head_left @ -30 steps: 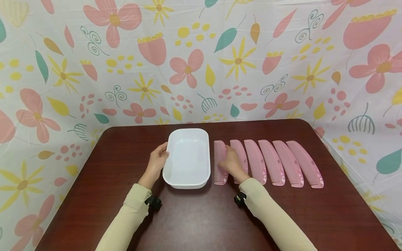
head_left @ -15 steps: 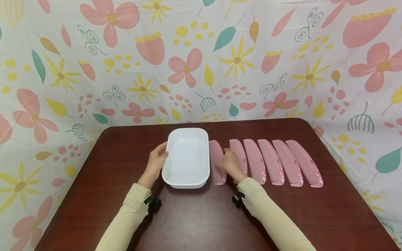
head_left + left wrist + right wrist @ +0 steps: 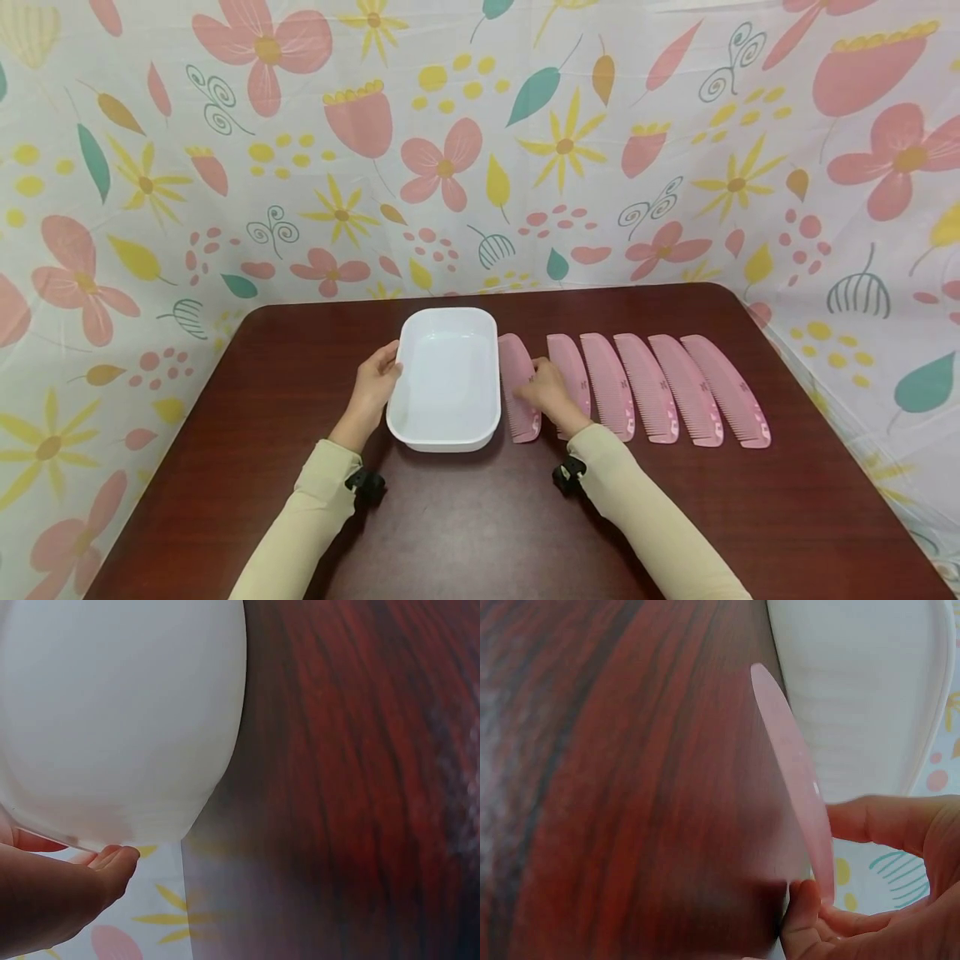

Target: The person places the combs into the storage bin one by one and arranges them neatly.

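On the table stands a white rectangular basin (image 3: 444, 383), whose left rim my left hand (image 3: 373, 387) grips with thumb and fingers. The left wrist view shows these fingers (image 3: 116, 862) at the basin's edge. Just right of the basin, my right hand (image 3: 551, 390) holds a pink comb (image 3: 517, 350) between thumb and fingers. In the right wrist view that comb (image 3: 799, 772) is seen nearly edge-on, close beside the basin's white wall (image 3: 855, 697). Whether the two touch I cannot tell. My right hand covers part of the comb's curved back.
To the right, several more pink combs (image 3: 645, 387) lie side by side in a row, the nearest (image 3: 570, 367) partly behind my right hand. The dark wooden table (image 3: 465, 533) ends at a floral cloth (image 3: 450, 225) behind.
My right hand has moved the held comb slightly left, up to the basin, and it now leans a little. Over the last half second hardly anything has shifted. My left hand stays on the basin.
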The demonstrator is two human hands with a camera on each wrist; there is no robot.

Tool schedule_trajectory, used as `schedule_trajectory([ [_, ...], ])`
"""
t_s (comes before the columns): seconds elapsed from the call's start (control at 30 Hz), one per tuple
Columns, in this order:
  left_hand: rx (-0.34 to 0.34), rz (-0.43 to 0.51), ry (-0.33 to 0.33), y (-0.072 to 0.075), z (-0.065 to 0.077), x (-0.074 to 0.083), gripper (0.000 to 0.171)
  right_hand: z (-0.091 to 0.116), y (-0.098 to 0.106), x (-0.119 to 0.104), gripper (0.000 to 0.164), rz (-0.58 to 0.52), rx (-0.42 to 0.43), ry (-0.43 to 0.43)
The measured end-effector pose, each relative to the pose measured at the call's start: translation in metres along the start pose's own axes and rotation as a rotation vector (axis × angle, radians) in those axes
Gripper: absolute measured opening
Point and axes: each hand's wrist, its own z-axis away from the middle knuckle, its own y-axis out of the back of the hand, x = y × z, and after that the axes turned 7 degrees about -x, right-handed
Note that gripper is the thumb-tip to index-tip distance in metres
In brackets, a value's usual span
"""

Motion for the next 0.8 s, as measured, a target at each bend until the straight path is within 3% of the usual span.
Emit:
schedule_trajectory([
  [0.23,0.010,0.016,-0.011,-0.002,0.000,0.000,0.047,0.000,0.002,0.003,0.052,-0.118,0.008,0.004],
  [0.43,0.023,0.020,-0.010,-0.006,0.001,0.000,0.047,-0.002,0.007,0.005,0.048,-0.154,0.043,0.030],
  [0.57,0.030,0.005,-0.003,-0.007,0.002,0.001,0.047,-0.002,0.015,0.005,0.047,-0.151,0.065,0.048],
  [0.8,0.032,0.017,-0.006,-0.007,0.002,0.001,0.047,-0.006,0.032,0.007,0.047,-0.284,0.068,0.019],
])
